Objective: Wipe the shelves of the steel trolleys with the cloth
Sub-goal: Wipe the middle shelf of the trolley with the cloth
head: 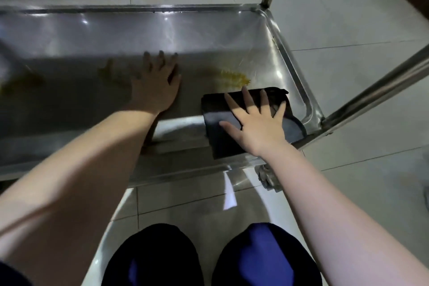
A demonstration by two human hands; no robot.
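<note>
Partly — cloth [217, 139] beneath right hand [257, 124]

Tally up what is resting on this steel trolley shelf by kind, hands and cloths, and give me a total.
Hands: 2 (left hand, right hand)
Cloths: 1 (dark cloth, under the right hand)
Total: 3

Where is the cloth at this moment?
In the head view, the cloth lies in the near right corner of the shelf, under the flat right hand.
</note>
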